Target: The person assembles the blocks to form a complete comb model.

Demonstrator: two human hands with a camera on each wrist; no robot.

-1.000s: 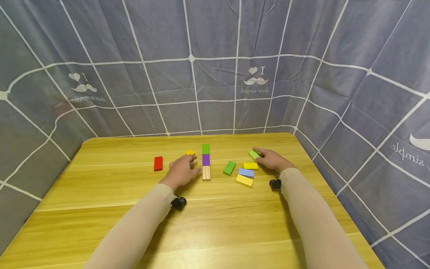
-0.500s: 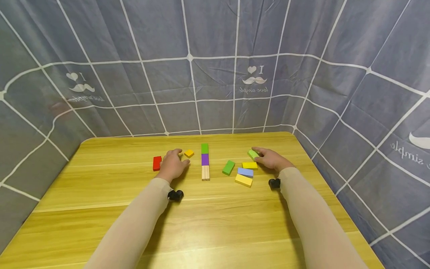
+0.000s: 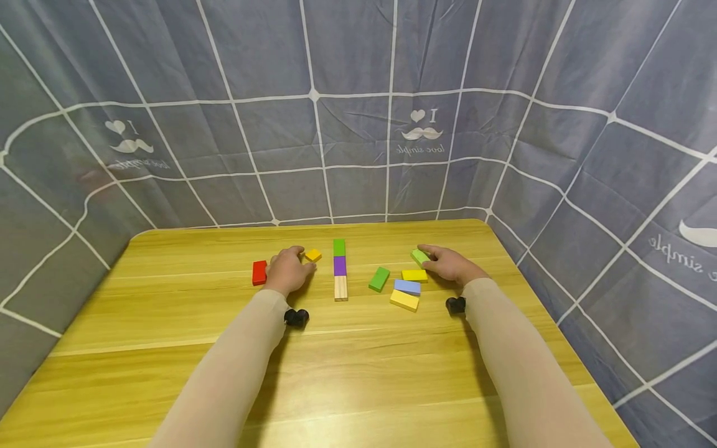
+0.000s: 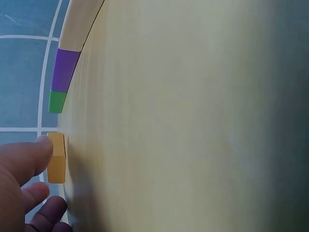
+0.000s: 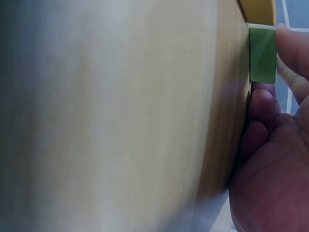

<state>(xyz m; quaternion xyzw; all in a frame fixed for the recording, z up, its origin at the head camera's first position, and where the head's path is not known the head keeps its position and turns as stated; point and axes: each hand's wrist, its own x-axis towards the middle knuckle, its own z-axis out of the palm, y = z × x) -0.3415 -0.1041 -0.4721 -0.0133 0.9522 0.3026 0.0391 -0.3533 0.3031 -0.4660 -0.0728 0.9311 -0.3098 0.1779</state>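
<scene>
My left hand (image 3: 287, 272) is over the table between a red block (image 3: 259, 272) and a small orange block (image 3: 313, 256), fingers spread and relaxed. In the left wrist view its thumb overlaps the edge of the orange block (image 4: 56, 159); contact is unclear. My right hand (image 3: 450, 265) grips a light green block (image 3: 419, 257), fingertips at its far side and thumb at its near side. The right wrist view shows a green block (image 5: 263, 55) between the thumb and curled fingers of this hand (image 5: 275, 164).
Green (image 3: 339, 247), purple (image 3: 340, 266) and plain wood (image 3: 340, 288) blocks form a line mid-table. To its right lie a green block (image 3: 379, 279), a yellow one (image 3: 414, 275), a blue one (image 3: 407, 287) and a pale yellow one (image 3: 404, 300). A curtain (image 3: 358, 137) hangs behind.
My left hand has moved left, away from the block line and closer to the red block, uncovering the orange block. My right hand stays at the light green block.
</scene>
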